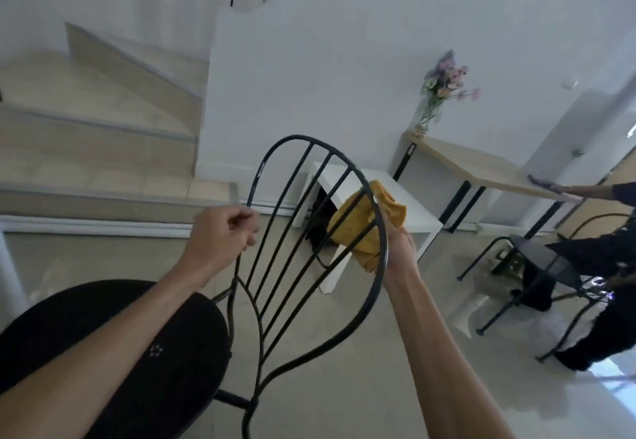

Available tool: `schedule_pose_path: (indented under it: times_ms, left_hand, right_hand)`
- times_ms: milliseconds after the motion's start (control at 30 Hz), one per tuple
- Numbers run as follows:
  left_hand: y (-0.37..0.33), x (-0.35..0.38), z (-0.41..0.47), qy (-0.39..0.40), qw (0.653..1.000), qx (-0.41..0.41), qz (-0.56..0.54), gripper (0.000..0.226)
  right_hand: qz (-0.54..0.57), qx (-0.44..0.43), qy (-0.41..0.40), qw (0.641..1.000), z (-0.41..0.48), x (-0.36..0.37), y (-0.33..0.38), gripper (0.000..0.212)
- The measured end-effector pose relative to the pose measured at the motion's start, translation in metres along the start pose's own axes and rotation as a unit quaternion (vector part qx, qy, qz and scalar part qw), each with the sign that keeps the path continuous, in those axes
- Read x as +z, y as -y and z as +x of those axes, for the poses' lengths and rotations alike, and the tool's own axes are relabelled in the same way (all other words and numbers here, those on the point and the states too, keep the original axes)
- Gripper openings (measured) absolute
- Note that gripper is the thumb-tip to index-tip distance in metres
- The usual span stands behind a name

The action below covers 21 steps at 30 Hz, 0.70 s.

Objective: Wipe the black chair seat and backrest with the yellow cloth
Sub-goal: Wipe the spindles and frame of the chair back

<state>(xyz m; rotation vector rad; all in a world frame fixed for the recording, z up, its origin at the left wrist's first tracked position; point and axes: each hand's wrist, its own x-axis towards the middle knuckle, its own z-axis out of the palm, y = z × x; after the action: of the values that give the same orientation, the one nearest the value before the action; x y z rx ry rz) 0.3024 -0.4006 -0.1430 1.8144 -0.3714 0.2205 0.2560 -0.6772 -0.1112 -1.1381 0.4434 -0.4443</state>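
Observation:
A black metal chair stands in front of me. Its round seat is at the lower left, and its wire backrest with thin vertical bars rises in the middle. My left hand is closed around the left rim of the backrest. My right hand holds the yellow cloth bunched against the right rim of the backrest, with the cloth lying partly behind the bars. Both forearms reach in from the bottom of the view.
A low white side table stands just behind the backrest. A wooden desk with a vase of flowers is at the right, where another person's hand rests. A second black chair stands at the right. Stairs rise at the left.

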Motion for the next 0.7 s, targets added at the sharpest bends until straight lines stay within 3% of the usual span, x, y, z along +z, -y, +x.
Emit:
schedule_pose_path:
  times_ms: [167,267,367,467,600,700]
  left_hand:
    - [-0.118,0.003,0.029,0.041,0.993,0.089,-0.073,0.008]
    - [-0.155,0.017,0.053,0.051,0.991,0.107,-0.057,0.042]
    - [-0.185,0.029,0.073,0.130,0.982,0.090,-0.103,0.065]
    - [-0.199,0.028,0.088,0.158,0.976,0.078,-0.124,0.049]
    - [-0.196,0.009,0.101,0.080,0.992,0.049,-0.081,0.029]
    - [-0.193,-0.007,0.106,0.058,0.993,0.004,-0.104,0.022]
  right_hand:
    - [0.019,-0.080,0.050,0.995,-0.017,0.021,0.090,0.012]
    - [0.024,-0.114,0.116,0.986,-0.025,0.037,0.127,0.015]
    - [-0.005,-0.117,0.199,0.973,-0.030,0.057,0.152,0.021]
    - [-0.068,-0.122,0.250,0.958,-0.031,0.079,0.164,0.029]
    - [-0.216,-0.207,0.191,0.935,-0.029,0.087,0.163,0.019]
    - [-0.285,-0.187,0.185,0.922,-0.032,0.077,0.152,0.021]
